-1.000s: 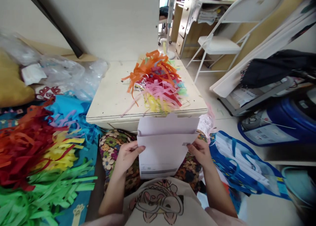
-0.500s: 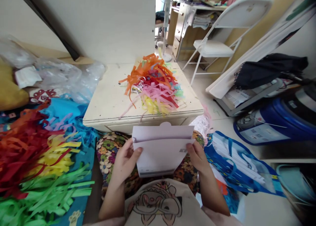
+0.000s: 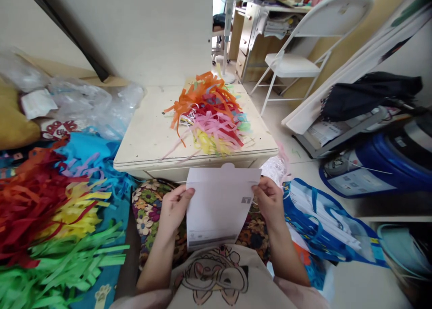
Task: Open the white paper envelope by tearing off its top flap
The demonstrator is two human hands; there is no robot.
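A white paper envelope with a small grey mark and a grey band near its bottom is held over my lap. Its upper flap, with a rounded tab on top, points away from me. My left hand pinches the left edge, thumb on the face. On the right edge, my right hand grips it likewise between thumb and fingers. Just beyond the envelope, a heap of shredded paper strips in orange, red, pink and yellow lies on the cream table.
Bundles of red, yellow and green strips lie at my left, with clear plastic bags behind. At right are a blue bag holding white papers, a blue bucket and a white folding chair.
The envelope's mouth, gaping before, now looks flattened, and its face is turned more toward me. Both hands have shifted up slightly along its sides.
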